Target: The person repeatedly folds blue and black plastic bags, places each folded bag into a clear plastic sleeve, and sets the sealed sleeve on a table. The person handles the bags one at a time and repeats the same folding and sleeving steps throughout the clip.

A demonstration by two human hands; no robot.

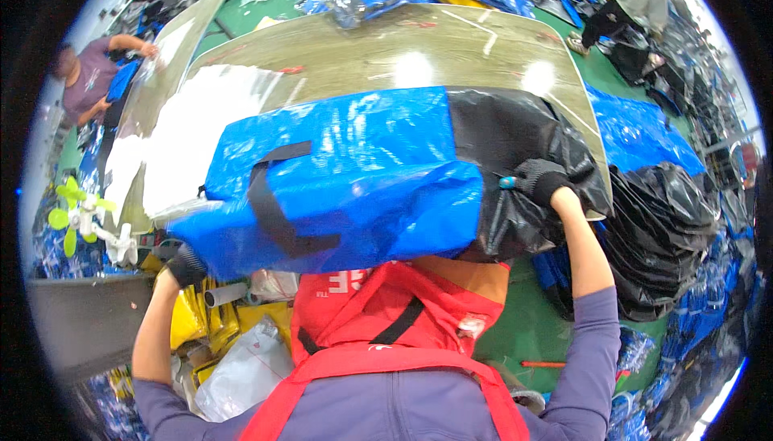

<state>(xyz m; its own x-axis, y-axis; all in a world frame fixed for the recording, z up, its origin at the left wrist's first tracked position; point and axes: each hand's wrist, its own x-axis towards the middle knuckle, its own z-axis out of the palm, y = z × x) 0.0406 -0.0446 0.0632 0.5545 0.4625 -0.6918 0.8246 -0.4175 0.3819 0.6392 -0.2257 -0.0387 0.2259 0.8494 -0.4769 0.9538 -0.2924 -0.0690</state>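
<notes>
Here, a blue-and-black bag (378, 135) across the tabletop (346, 53), left hand (186, 266) seemingly gripping its corner, right hand (537, 179) clutching its black end.

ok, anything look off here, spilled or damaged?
No spill or clear tear visible. The bag's black end is badly crumpled by the right hand, unlike the smoother blue part. A thin red stick also looks stray on the floor.

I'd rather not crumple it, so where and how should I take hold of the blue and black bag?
Probably grip the bag by its black strap, at the bend, coming from the left: both strap ends run rightward, so the loop bows left. Whether the bend lifts free of the surface, I can't tell.
</notes>
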